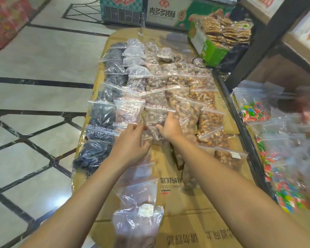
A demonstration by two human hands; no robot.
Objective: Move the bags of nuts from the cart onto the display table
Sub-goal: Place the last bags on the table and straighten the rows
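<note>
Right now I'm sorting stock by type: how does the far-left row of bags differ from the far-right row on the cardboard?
The far-left row of bags holds dark, almost black contents; the far-right row holds golden-brown pieces. The far-left row runs closer to the cardboard's far end than the far-right row does. Both are clear zip bags with red seal strips, lying overlapped.

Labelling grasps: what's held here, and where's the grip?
Both hands are on one clear bag of nuts: right hand grips its lower right side, left hand pinches its lower left edge.
</note>
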